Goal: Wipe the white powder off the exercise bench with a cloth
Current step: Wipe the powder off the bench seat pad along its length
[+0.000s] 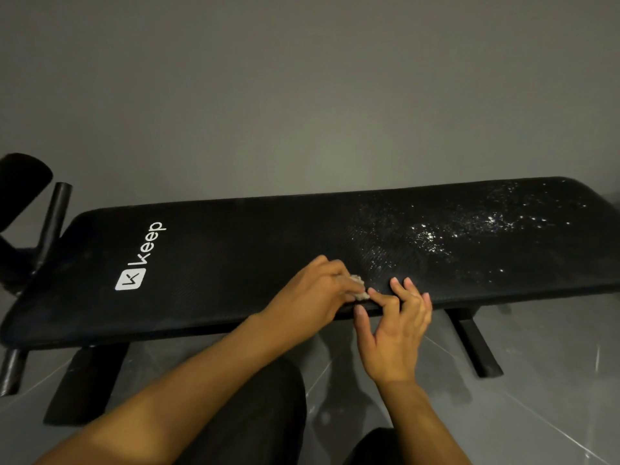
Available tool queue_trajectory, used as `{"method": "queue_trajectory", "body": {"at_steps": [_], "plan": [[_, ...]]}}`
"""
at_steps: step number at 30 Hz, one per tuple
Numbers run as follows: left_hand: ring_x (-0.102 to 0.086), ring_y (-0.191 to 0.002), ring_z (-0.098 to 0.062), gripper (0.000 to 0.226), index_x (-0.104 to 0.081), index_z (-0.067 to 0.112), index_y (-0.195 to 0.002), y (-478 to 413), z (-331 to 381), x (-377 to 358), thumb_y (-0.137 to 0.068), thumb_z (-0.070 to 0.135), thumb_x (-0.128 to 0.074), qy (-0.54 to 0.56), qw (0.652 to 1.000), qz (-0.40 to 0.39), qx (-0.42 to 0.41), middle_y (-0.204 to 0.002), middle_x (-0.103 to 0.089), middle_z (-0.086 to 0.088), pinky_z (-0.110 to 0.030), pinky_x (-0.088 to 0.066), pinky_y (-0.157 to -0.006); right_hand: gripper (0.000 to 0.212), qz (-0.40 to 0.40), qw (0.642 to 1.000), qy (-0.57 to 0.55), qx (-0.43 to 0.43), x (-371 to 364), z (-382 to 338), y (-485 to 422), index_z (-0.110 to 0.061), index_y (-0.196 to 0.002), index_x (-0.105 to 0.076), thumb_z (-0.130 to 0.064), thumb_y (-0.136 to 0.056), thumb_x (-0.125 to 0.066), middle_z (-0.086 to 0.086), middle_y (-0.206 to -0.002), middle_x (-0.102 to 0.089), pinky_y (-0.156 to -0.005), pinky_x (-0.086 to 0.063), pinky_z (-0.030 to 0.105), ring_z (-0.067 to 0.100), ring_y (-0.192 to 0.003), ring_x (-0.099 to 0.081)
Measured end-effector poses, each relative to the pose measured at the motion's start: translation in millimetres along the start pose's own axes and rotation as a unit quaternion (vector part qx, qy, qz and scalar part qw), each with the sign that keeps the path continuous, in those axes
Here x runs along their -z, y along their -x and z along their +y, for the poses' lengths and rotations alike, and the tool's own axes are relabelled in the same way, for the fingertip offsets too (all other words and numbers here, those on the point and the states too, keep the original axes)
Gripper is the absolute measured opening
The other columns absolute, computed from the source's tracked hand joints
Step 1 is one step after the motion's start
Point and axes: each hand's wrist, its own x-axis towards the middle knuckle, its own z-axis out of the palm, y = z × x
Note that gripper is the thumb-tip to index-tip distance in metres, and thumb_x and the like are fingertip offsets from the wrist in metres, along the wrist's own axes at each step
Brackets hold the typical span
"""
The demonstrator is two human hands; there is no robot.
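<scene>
A black padded exercise bench (pixel 235 263) runs across the view, with a white "Keep" logo near its left end. White powder (pixel 463 229) is scattered over its right half. My left hand (pixel 312 293) grips a small crumpled beige cloth (pixel 359 288) at the bench's near edge. My right hand (pixel 392 330) is just to the right of it, index fingertip touching the cloth and the other fingers spread over the bench edge.
A grey wall stands right behind the bench. Black bench legs (pixel 473 340) stand on the grey tiled floor (pixel 536 397). A black padded roller and post (pixel 30 203) stick up at the left end. My dark-clothed knees (pixel 261 414) are in front.
</scene>
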Motion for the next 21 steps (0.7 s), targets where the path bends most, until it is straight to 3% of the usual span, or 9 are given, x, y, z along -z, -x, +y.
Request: {"method": "queue_trajectory", "body": {"at_steps": [6, 12, 16, 18, 21], "plan": [[-0.053, -0.096, -0.018, 0.023, -0.074, 0.016, -0.119, -56, -19, -11, -0.098, 0.018, -0.063, -0.012, 0.989, 0.077, 0.123, -0.11, -0.067, -0.004, -0.04, -0.052, -0.086, 0.043, 0.004, 1.0, 0.005, -0.004, 1, -2, -1, -0.011, -0.111, -0.066, -0.048, -0.094, -0.051, 0.016, -0.127, -0.052, -0.125, -0.007, 0.047, 0.035, -0.139, -0.039], [-0.054, -0.095, -0.015, 0.023, -0.075, 0.018, -0.116, -31, -7, -13, -0.094, 0.017, -0.069, 0.008, 1.0, 0.024, -0.004, -0.111, -0.071, 0.002, -0.031, -0.051, -0.083, 0.044, 0.001, 1.0, 0.01, -0.001, 0, 0, 0, -0.011, -0.111, -0.066, -0.049, -0.094, -0.051, 0.016, -0.128, -0.052, -0.124, -0.008, 0.048, 0.035, -0.139, -0.039], [-0.053, -0.101, -0.02, 0.024, -0.075, 0.021, -0.118, -70, -31, -7, -0.095, 0.02, -0.067, -0.057, 0.993, 0.066, 0.08, -0.114, -0.072, 0.0, -0.041, -0.05, -0.089, 0.043, 0.009, 1.0, 0.011, 0.002, 0, -1, -1, -0.011, -0.11, -0.067, -0.048, -0.094, -0.051, 0.015, -0.126, -0.052, -0.124, -0.009, 0.047, 0.035, -0.138, -0.04], [-0.055, -0.097, -0.023, 0.022, -0.076, 0.017, -0.114, -84, -42, -7, -0.093, 0.015, -0.069, -0.034, 0.986, 0.097, 0.13, -0.112, -0.072, -0.005, -0.045, -0.05, -0.088, 0.042, 0.012, 1.0, 0.012, 0.008, 0, 0, 0, -0.012, -0.11, -0.066, -0.048, -0.095, -0.05, 0.015, -0.127, -0.052, -0.124, -0.009, 0.047, 0.035, -0.138, -0.04], [-0.058, -0.09, -0.023, 0.02, -0.078, 0.021, -0.11, -80, -29, -14, -0.093, 0.016, -0.069, -0.01, 0.995, 0.051, 0.084, -0.112, -0.073, -0.003, -0.037, -0.049, -0.087, 0.046, 0.019, 1.0, 0.005, 0.011, -2, 1, 0, -0.014, -0.11, -0.065, -0.054, -0.099, -0.043, 0.013, -0.127, -0.051, -0.124, -0.009, 0.047, 0.034, -0.138, -0.039]]}}
